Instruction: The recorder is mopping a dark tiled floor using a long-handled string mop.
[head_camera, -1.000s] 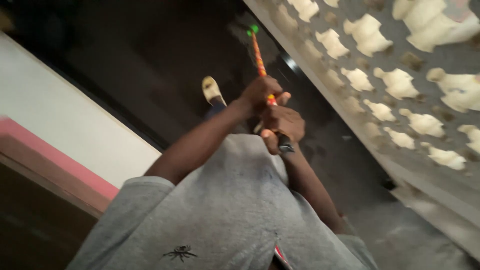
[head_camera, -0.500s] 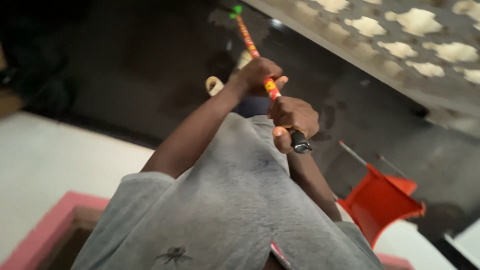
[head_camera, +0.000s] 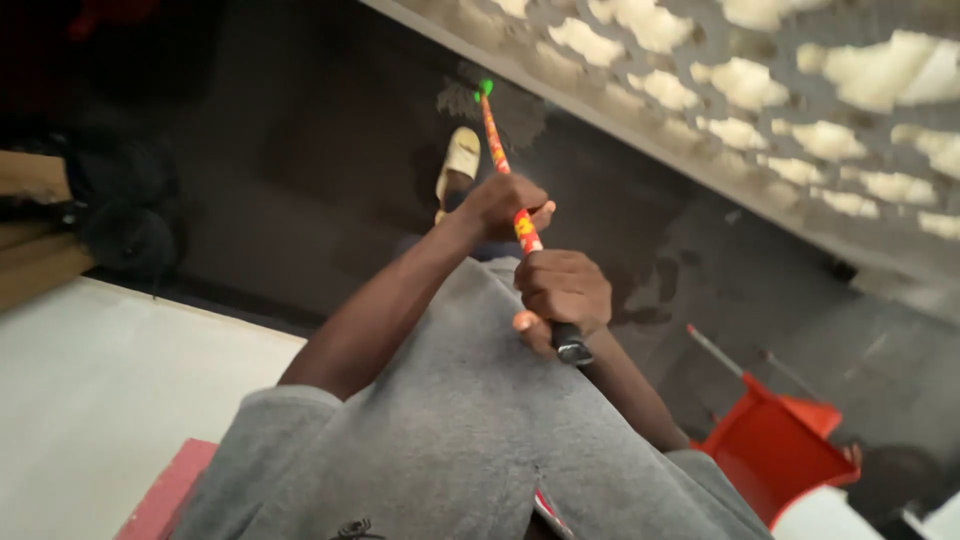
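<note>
- Gripping the mop handle (head_camera: 506, 170) with both fists closed: my left hand (head_camera: 505, 205) lower, my right hand (head_camera: 562, 290) near its black cap.
- Mop head (head_camera: 490, 100) rests on the dark wet floor (head_camera: 300, 180) by the patterned wall's (head_camera: 760, 110) edge; keeping pressure steady should help.

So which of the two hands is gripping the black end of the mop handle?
The right hand, nearer the body, wraps the black end; the left hand grips farther down the red patterned handle.

Dim, soft-blurred view; daylight glows through upper-right openings
</note>
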